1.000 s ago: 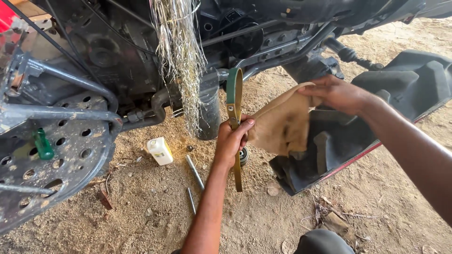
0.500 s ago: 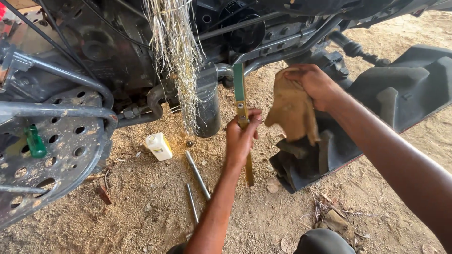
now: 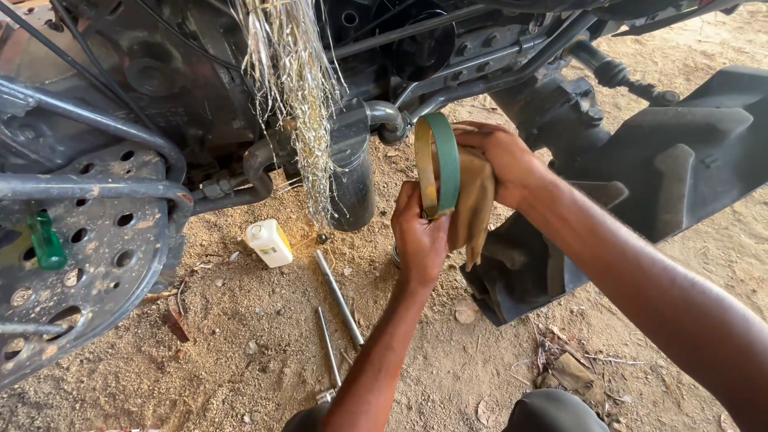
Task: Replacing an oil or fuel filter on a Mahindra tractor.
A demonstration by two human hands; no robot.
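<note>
Head view: sandy, gravelly ground (image 3: 240,360) under a large dark machine (image 3: 160,88), with daylight at upper right. Dry straw (image 3: 292,88) hanging in a bunch from the machine's underside, in front of a black cylindrical canister (image 3: 352,180). At far left, a round perforated metal plate (image 3: 88,240) caked with dirt, a green-handled tool (image 3: 44,240) stuck against it. On the ground near the straw, a small white and yellow plastic bottle (image 3: 268,242); beside it, two long metal rods (image 3: 340,300) lying roughly parallel. At right, a thick black tyre (image 3: 664,184) with heavy lugs.

In the middle, left hand (image 3: 420,232) raised from below, fingers closed around the lower part of a looped band (image 3: 438,164), green on its outer face and brass-coloured on the inner, held upright just in front of the canister. Right hand (image 3: 504,160) reaching in from the right, closed on a tan cloth (image 3: 474,204) pressed against the band's right side, cloth hanging down behind the left hand. Both hands touching band and cloth together, well above the ground. Dark trouser knees at the bottom edge.
</note>
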